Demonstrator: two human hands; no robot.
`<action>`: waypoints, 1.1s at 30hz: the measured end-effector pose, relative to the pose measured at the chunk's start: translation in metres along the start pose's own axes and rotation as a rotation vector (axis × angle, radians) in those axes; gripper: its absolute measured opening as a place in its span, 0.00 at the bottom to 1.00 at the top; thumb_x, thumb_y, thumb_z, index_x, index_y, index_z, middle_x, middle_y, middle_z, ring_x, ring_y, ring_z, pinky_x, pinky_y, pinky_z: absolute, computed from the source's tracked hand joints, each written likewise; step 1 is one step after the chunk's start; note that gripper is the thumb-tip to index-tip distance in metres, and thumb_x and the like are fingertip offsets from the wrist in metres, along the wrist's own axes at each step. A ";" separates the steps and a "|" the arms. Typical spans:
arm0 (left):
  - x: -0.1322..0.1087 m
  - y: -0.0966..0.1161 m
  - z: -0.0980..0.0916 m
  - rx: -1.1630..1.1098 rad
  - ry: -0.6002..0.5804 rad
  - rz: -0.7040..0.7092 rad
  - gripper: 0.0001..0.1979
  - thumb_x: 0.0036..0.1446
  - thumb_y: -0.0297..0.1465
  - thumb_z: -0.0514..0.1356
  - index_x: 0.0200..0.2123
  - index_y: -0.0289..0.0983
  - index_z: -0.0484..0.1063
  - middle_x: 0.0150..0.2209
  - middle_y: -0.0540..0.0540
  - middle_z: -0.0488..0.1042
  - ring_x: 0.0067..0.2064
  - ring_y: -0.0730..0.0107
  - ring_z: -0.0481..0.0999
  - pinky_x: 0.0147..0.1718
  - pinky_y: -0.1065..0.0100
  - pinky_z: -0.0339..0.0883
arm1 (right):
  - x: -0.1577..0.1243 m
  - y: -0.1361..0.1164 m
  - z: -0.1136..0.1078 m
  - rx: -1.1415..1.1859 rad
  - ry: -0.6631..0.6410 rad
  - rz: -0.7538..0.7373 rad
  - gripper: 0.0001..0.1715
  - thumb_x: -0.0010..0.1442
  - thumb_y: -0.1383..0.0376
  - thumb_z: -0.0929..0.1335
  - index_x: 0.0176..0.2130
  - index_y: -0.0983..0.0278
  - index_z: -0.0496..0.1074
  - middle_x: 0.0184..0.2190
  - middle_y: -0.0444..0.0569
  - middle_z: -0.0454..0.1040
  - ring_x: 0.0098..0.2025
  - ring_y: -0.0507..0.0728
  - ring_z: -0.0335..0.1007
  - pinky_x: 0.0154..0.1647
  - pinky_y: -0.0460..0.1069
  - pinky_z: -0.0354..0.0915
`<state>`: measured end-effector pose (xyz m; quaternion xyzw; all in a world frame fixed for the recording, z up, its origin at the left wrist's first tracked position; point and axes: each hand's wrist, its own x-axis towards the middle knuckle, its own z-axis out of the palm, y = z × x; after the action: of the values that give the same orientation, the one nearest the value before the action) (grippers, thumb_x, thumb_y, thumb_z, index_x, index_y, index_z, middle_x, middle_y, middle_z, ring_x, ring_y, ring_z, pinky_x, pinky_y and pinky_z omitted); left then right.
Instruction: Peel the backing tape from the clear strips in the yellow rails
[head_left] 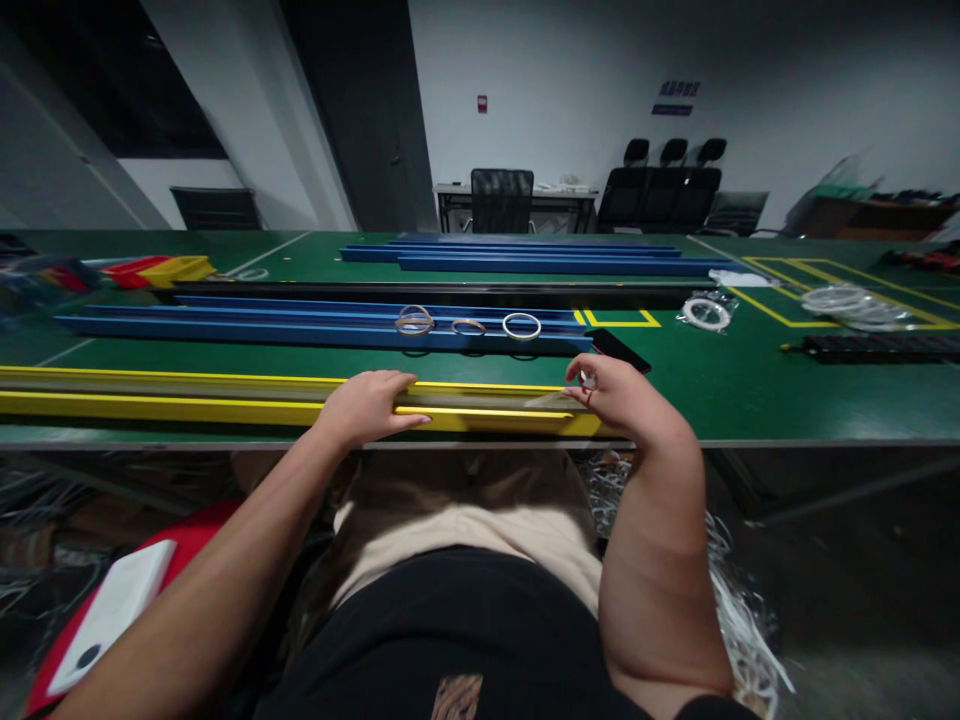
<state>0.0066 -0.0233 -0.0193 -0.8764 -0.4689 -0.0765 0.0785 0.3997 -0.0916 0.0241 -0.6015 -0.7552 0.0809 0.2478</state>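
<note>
A long yellow channel lies along the near edge of the table, with a pale greyish band running down its trough. My left hand grips it across the middle, fingers over the far wall and thumb along the near one. At the channel's right end, my right hand is closed in a pinch. A thin pale strip runs from its fingertips down into the trough. Something small and whitish shows inside the curled fingers, too blurred to name.
Beyond the channel lie blue channels with rolls of tape on them. A black phone rests behind my right hand. Farther back are a black bar, more blue channels, and a bagged white roll. Red and yellow bins stand left.
</note>
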 end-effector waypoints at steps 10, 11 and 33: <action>0.000 0.002 0.001 -0.012 0.014 -0.003 0.38 0.55 0.61 0.55 0.56 0.39 0.72 0.51 0.39 0.78 0.52 0.50 0.77 0.50 0.57 0.67 | -0.002 0.000 0.000 0.083 -0.032 0.025 0.15 0.57 0.76 0.64 0.40 0.61 0.74 0.37 0.46 0.78 0.38 0.54 0.71 0.37 0.46 0.61; -0.001 0.002 0.001 -0.015 0.015 -0.003 0.38 0.56 0.60 0.55 0.57 0.39 0.72 0.51 0.39 0.78 0.52 0.50 0.77 0.50 0.57 0.67 | -0.002 0.001 0.000 0.076 -0.026 0.019 0.13 0.58 0.74 0.65 0.40 0.61 0.74 0.36 0.46 0.77 0.38 0.54 0.71 0.37 0.46 0.61; 0.081 0.141 -0.004 -0.140 -0.109 0.220 0.46 0.51 0.66 0.55 0.62 0.38 0.64 0.54 0.35 0.76 0.53 0.45 0.76 0.49 0.54 0.68 | -0.001 0.009 0.000 0.005 -0.039 0.066 0.07 0.60 0.68 0.69 0.40 0.61 0.74 0.35 0.47 0.76 0.36 0.54 0.70 0.34 0.46 0.60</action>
<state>0.1687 -0.0359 -0.0079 -0.9288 -0.3669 -0.0521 -0.0005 0.4079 -0.0902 0.0200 -0.6238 -0.7393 0.1026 0.2318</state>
